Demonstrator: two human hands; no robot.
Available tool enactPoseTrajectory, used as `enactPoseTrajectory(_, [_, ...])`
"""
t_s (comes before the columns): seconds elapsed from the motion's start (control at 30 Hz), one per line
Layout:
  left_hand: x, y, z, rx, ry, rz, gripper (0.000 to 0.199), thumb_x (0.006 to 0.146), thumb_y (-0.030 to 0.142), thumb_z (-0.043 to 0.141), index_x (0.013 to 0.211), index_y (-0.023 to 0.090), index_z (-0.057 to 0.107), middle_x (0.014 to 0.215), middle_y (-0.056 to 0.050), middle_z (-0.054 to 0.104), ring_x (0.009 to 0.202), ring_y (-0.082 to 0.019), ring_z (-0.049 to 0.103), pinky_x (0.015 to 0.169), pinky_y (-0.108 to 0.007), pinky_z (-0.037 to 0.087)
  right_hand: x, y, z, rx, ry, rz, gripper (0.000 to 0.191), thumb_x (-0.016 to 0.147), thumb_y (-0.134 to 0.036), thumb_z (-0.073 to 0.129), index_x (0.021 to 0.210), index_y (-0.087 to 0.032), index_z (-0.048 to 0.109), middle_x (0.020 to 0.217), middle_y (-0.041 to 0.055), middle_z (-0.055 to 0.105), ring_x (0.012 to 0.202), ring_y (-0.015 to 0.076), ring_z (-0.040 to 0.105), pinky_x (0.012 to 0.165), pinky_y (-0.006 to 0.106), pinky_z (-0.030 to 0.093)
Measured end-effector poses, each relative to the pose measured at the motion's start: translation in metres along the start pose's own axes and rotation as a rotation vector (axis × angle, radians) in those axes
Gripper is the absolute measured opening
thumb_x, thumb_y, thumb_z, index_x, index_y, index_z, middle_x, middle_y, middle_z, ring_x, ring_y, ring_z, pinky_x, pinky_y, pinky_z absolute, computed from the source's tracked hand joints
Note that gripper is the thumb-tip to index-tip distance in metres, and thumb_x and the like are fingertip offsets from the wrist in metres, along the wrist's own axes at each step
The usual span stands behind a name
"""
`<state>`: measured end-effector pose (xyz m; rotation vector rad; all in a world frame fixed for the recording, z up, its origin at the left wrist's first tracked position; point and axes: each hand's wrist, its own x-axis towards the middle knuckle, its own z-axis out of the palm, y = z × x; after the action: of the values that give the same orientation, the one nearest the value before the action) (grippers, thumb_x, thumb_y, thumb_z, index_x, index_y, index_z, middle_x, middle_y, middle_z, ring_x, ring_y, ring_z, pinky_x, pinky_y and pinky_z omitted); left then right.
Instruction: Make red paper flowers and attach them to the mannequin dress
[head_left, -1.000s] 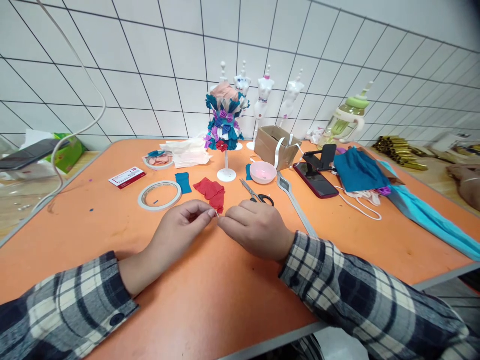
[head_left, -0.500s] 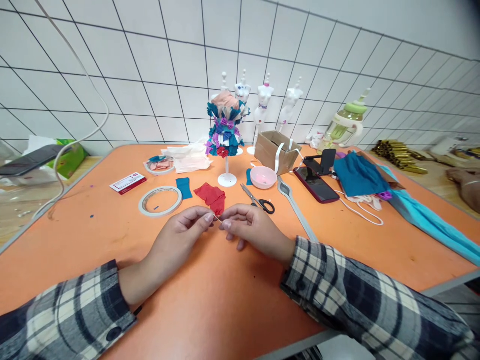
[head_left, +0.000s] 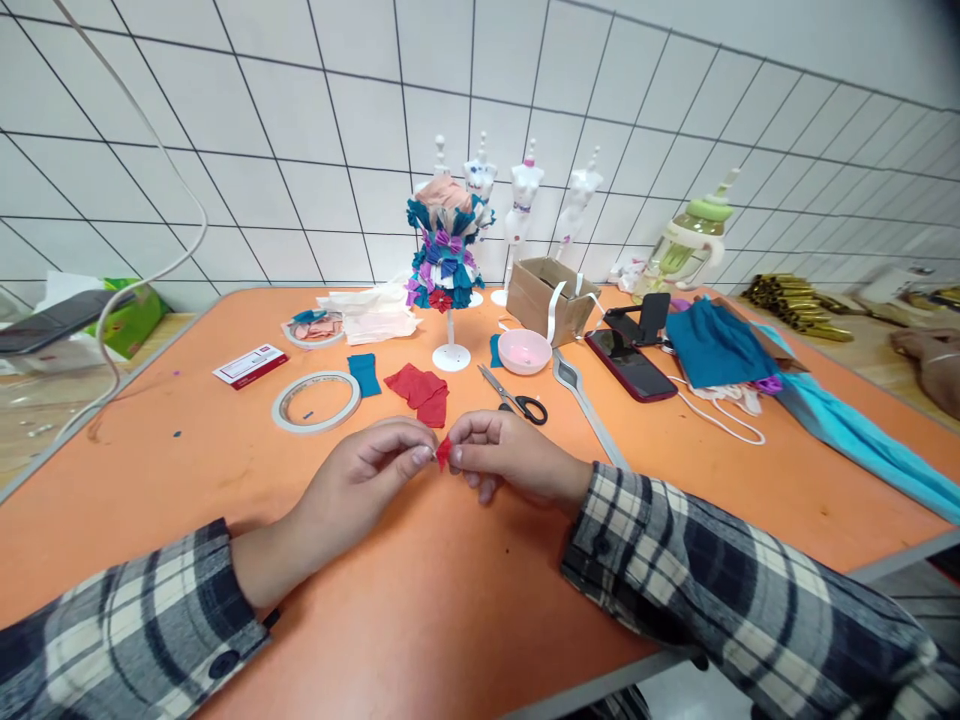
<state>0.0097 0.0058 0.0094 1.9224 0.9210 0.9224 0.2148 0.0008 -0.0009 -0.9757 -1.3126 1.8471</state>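
Between my fingertips, over the near middle of the table, is a small crumpled scrap of red crepe paper (head_left: 443, 453). My right hand (head_left: 514, 455) pinches it by thumb and forefinger, the other fingers curled below. My left hand (head_left: 367, 470) is closed in a pinch at the scrap's left edge; a tiny pale bit shows at its fingertips, too small to name. Just beyond lie larger red crepe pieces (head_left: 417, 390) and black-handled scissors (head_left: 517, 395). Further back, a small dress form (head_left: 450, 250) on a white stand wears ruffles of teal, purple, white and red.
A roll of tape (head_left: 279, 405), a blue piece (head_left: 364, 375) and a small card box (head_left: 250, 366) lie left. Behind the scissors stand a pink bowl (head_left: 525, 352) and a cardboard box (head_left: 547, 298). A phone (head_left: 630, 366), teal fabric (head_left: 709, 345) and a bottle (head_left: 686, 240) are right.
A red scrap now shows between my fingertips, where a thin pale strand stretched before. Both hands stay in nearly the same place, and the view has shifted slightly.
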Motion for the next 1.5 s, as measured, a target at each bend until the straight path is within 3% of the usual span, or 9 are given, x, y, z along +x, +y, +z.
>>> enactPoseTrajectory(0.13, [0.000, 0.006, -0.006, -0.009, -0.196, 0.120, 0.028, 0.091, 0.041, 0.059, 0.076, 0.021, 0.070, 0.079, -0.006, 0.071, 0.071, -0.017, 0.065, 0.069, -0.028, 0.053, -0.004, -0.005, -0.008, -0.086, -0.198, -0.033, 0.031, 0.075, -0.041, 0.078, 0.088, -0.016, 0.064, 0.073, -0.0023, 0.060, 0.059, 0.0076, 0.056, 0.044, 0.014, 0.046])
enactPoseTrajectory(0.33, [-0.001, 0.007, -0.007, -0.066, -0.491, 0.073, 0.025, 0.091, 0.038, 0.060, 0.077, 0.021, 0.073, 0.079, -0.007, 0.070, 0.073, -0.017, 0.066, 0.070, -0.027, 0.053, -0.008, -0.016, -0.015, -0.415, -0.399, -0.137, 0.015, 0.082, -0.028, 0.073, 0.088, -0.015, 0.069, 0.081, 0.0003, 0.066, 0.071, 0.0091, 0.060, 0.062, 0.018, 0.049])
enactPoseTrajectory(0.6, [0.000, -0.001, -0.006, -0.081, -0.591, 0.009, 0.017, 0.089, 0.028, 0.061, 0.078, 0.020, 0.071, 0.082, -0.006, 0.072, 0.076, -0.017, 0.067, 0.073, -0.026, 0.053, -0.006, -0.011, -0.016, -0.797, -0.382, -0.517, 0.010, 0.091, -0.023, 0.064, 0.088, -0.018, 0.072, 0.087, 0.0030, 0.070, 0.082, 0.0122, 0.064, 0.077, 0.022, 0.049])
enactPoseTrajectory(0.7, [0.001, -0.002, -0.006, -0.059, -0.565, 0.004, 0.018, 0.089, 0.029, 0.061, 0.078, 0.020, 0.071, 0.081, -0.006, 0.072, 0.075, -0.017, 0.067, 0.072, -0.026, 0.054, -0.009, -0.009, -0.012, -0.920, -0.323, -0.620, 0.011, 0.092, -0.026, 0.063, 0.090, -0.019, 0.071, 0.089, 0.0034, 0.070, 0.085, 0.0133, 0.063, 0.078, 0.025, 0.048])
enactPoseTrajectory(0.77, [0.001, -0.001, -0.006, -0.017, -0.493, 0.044, 0.018, 0.089, 0.028, 0.060, 0.077, 0.020, 0.071, 0.080, -0.005, 0.072, 0.074, -0.017, 0.067, 0.070, -0.026, 0.053, -0.010, -0.008, -0.009, -0.898, -0.180, -0.600, 0.011, 0.092, -0.025, 0.062, 0.098, -0.019, 0.070, 0.092, 0.0037, 0.071, 0.082, 0.0131, 0.063, 0.077, 0.026, 0.049])
enactPoseTrajectory(0.9, [-0.002, 0.000, -0.007, 0.206, -0.329, 0.287, 0.014, 0.089, 0.021, 0.057, 0.082, 0.022, 0.069, 0.081, -0.004, 0.072, 0.078, -0.017, 0.066, 0.075, -0.029, 0.051, -0.010, -0.009, -0.006, -0.495, 0.109, -0.277, 0.025, 0.096, -0.030, 0.050, 0.115, -0.018, 0.060, 0.099, 0.0052, 0.068, 0.067, 0.0091, 0.061, 0.057, 0.021, 0.051])
enactPoseTrajectory(1.0, [-0.004, 0.001, -0.008, 0.411, -0.253, 0.463, 0.015, 0.089, 0.015, 0.055, 0.088, 0.022, 0.068, 0.084, -0.005, 0.072, 0.079, -0.018, 0.065, 0.075, -0.031, 0.050, -0.009, -0.009, -0.006, -0.334, 0.053, -0.073, 0.027, 0.091, -0.041, 0.057, 0.099, -0.015, 0.064, 0.093, 0.0063, 0.066, 0.070, 0.0109, 0.061, 0.048, 0.016, 0.049])
enactPoseTrajectory(1.13, [-0.005, -0.001, -0.009, 0.571, -0.185, 0.609, 0.014, 0.087, 0.013, 0.058, 0.093, 0.021, 0.067, 0.086, -0.005, 0.072, 0.079, -0.018, 0.065, 0.074, -0.032, 0.049, -0.010, -0.009, -0.005, -0.340, -0.010, -0.020, 0.027, 0.082, -0.041, 0.069, 0.089, -0.015, 0.065, 0.077, 0.0020, 0.063, 0.066, 0.0101, 0.058, 0.049, 0.015, 0.048])
enactPoseTrajectory(1.5, [-0.006, -0.003, -0.013, 0.737, -0.043, 0.666, 0.014, 0.087, 0.018, 0.059, 0.094, 0.024, 0.069, 0.086, -0.004, 0.074, 0.078, -0.019, 0.066, 0.076, -0.033, 0.049, -0.011, -0.012, -0.007, -0.277, -0.019, 0.029, 0.027, 0.077, -0.038, 0.075, 0.083, -0.015, 0.063, 0.072, 0.0005, 0.061, 0.062, 0.0093, 0.056, 0.047, 0.016, 0.048])
